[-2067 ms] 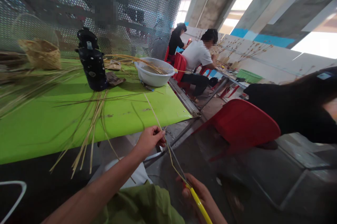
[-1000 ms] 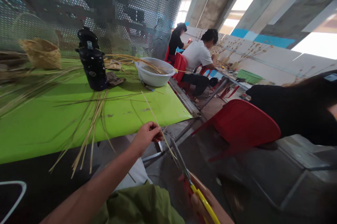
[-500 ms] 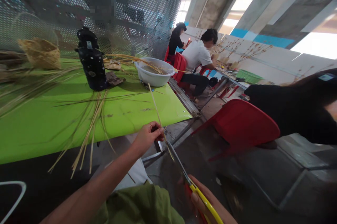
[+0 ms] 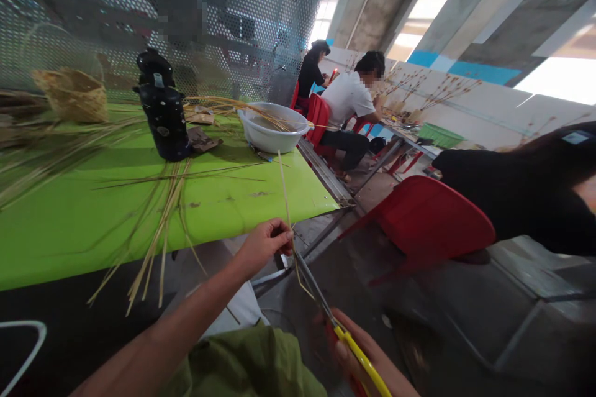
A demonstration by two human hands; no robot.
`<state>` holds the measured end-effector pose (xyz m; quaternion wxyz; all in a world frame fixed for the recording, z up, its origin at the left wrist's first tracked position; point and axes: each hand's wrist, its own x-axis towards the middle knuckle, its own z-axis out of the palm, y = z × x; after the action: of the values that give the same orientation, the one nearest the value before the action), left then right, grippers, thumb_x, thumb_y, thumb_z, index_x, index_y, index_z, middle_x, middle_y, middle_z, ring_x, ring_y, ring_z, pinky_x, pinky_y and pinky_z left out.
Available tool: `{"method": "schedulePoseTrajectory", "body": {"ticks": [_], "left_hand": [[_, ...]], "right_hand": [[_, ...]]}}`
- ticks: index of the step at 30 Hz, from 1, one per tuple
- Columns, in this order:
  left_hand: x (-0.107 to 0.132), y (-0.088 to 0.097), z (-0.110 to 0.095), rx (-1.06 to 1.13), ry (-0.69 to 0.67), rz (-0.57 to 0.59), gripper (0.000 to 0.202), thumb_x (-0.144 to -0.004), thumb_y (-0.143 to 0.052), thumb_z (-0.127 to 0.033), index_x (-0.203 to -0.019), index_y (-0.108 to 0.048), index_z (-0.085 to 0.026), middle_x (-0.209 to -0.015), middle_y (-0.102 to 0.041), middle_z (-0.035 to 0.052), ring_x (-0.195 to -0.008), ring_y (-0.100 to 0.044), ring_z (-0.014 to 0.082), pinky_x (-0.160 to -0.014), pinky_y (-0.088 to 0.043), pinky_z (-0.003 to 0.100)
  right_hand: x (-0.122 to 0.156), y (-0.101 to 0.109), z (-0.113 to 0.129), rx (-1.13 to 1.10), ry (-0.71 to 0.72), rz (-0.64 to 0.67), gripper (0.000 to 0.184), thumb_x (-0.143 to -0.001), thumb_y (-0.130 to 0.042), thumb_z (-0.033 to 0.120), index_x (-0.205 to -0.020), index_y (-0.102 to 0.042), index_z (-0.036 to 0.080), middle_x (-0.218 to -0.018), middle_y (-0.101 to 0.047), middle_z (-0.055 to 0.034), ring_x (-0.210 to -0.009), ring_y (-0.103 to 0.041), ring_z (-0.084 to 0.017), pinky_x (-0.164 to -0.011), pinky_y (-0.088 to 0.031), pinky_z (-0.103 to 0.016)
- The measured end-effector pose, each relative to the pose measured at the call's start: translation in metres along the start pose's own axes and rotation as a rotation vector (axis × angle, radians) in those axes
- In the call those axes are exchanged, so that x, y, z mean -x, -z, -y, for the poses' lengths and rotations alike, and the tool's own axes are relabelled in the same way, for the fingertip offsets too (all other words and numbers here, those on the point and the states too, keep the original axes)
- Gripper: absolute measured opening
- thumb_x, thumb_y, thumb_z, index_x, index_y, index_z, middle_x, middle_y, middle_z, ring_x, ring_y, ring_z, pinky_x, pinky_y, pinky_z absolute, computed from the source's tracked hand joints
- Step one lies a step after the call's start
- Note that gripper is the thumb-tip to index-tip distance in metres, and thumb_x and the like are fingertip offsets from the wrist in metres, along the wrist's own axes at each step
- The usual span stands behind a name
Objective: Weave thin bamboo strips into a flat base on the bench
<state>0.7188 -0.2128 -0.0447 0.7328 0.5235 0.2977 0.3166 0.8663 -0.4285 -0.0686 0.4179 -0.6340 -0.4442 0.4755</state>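
My left hand (image 4: 267, 243) pinches a thin straw-coloured strip (image 4: 284, 189) beyond the front edge of the green table. One length of the strip rises from the fingers toward the bowl; a bent length hangs below them. In my right hand (image 4: 361, 350) is a pair of scissors (image 4: 318, 292) with yellow handles and long metal blades. The blade tips lie at the strip, just under my left fingers. Whether the blades touch it I cannot tell.
More strips (image 4: 165, 235) overhang the green table (image 4: 223, 204). A black bottle (image 4: 162, 111), a white bowl (image 4: 274, 136) with strips in it and a woven basket (image 4: 77, 95) stand there. A red chair (image 4: 428, 217) and a person in black (image 4: 516, 192) are at right.
The upper length of strip has swung to the right, and my left hand has shifted slightly right. Below it, the hanging length now bends outward. The scissors remain close to it.
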Motion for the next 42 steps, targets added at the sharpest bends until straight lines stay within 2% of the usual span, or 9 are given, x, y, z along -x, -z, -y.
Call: {"method": "schedulePoseTrajectory", "body": {"ticks": [5,11,15,19,25,36,42], "left_hand": [[0.000,-0.002,0.002,0.001,0.029,-0.039,0.034,-0.068,-0.077,-0.041,-0.074,-0.056,-0.016,-0.063,-0.062,-0.0022,-0.054,-0.061,0.0102,-0.058,-0.055,0.025],[0.003,-0.007,0.005,0.011,0.062,-0.080,0.032,-0.070,-0.075,-0.040,-0.073,-0.054,-0.017,-0.062,-0.062,-0.0028,-0.052,-0.063,0.0109,-0.056,-0.054,0.024],[0.005,-0.012,0.009,0.024,0.086,-0.091,0.030,-0.072,-0.074,-0.038,-0.073,-0.052,-0.017,-0.061,-0.062,-0.0024,-0.050,-0.062,0.0108,-0.054,-0.054,0.024],[0.007,-0.015,0.013,0.043,0.100,-0.106,0.029,-0.073,-0.072,-0.038,-0.074,-0.051,-0.018,-0.060,-0.062,-0.0027,-0.049,-0.062,0.0107,-0.052,-0.053,0.023],[0.008,-0.017,0.013,0.075,0.095,-0.122,0.030,-0.074,-0.071,-0.039,-0.075,-0.050,-0.018,-0.061,-0.062,-0.0032,-0.049,-0.062,0.0103,-0.054,-0.053,0.023],[0.009,-0.017,0.012,0.109,0.107,-0.116,0.035,-0.071,-0.075,-0.044,-0.076,-0.051,-0.019,-0.060,-0.062,-0.0038,-0.048,-0.060,0.0097,-0.053,-0.053,0.023],[0.011,-0.019,0.011,0.119,0.116,-0.113,0.035,-0.071,-0.075,-0.044,-0.077,-0.051,-0.018,-0.062,-0.062,-0.0040,-0.050,-0.061,0.0098,-0.056,-0.053,0.024]], "right_hand": [[0.001,0.004,-0.005,-0.036,0.012,0.065,0.069,-0.079,-0.053,0.076,-0.115,-0.062,0.019,-0.064,-0.030,0.0048,-0.054,-0.025,-0.010,-0.048,-0.025,-0.023],[-0.003,0.009,-0.017,0.078,0.035,0.115,0.060,-0.084,-0.053,0.069,-0.115,-0.060,0.019,-0.068,-0.034,0.0038,-0.056,-0.027,-0.011,-0.050,-0.027,-0.023],[-0.008,0.002,-0.019,0.147,0.088,0.001,0.059,-0.083,-0.051,0.071,-0.106,-0.062,0.018,-0.069,-0.034,0.0036,-0.060,-0.029,-0.012,-0.054,-0.027,-0.025],[-0.012,-0.005,-0.024,0.194,0.113,-0.097,0.065,-0.080,-0.051,0.076,-0.105,-0.062,0.017,-0.068,-0.034,0.0037,-0.060,-0.031,-0.013,-0.055,-0.026,-0.026],[-0.014,-0.005,-0.033,0.207,0.082,-0.113,0.067,-0.079,-0.051,0.077,-0.105,-0.063,0.017,-0.066,-0.034,0.0040,-0.059,-0.030,-0.012,-0.054,-0.025,-0.025],[-0.015,-0.006,-0.029,0.155,0.093,-0.137,0.064,-0.077,-0.055,0.075,-0.102,-0.067,0.017,-0.066,-0.037,0.0027,-0.059,-0.031,-0.013,-0.054,-0.027,-0.026],[-0.014,-0.005,-0.032,0.116,0.053,-0.131,0.064,-0.078,-0.058,0.073,-0.108,-0.067,0.016,-0.065,-0.040,0.0029,-0.056,-0.031,-0.011,-0.053,-0.028,-0.025]]}}
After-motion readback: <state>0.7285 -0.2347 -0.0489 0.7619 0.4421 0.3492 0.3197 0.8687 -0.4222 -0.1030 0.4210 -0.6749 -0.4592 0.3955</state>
